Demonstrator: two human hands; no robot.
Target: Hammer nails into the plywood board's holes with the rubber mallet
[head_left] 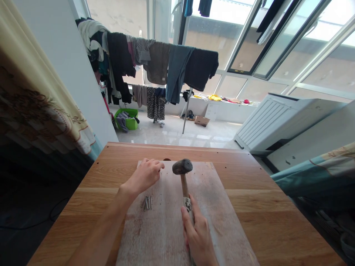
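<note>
My right hand [198, 231] is wrapped round the wooden handle of a mallet [182, 167]. Its dark, cylinder-shaped head is over the far part of a worn, pale wooden board [191, 218]. At the board's far left edge, my left hand [149, 173] has its fingers bent in and close together. What those fingers hold, if anything, is hidden. Several metal nails [148, 203] lie in a small bunch on the board, nearer to me than my left hand. A few small dark spots mark the board's surface.
Under the board is a brown wooden table [249, 192]. Beyond its far edge stand a rack of hanging clothes [158, 62] and a green basket [133, 123] with cloth in it. A white ridged appliance [266, 118] is at the right, and curtains [47, 92] hang on both sides.
</note>
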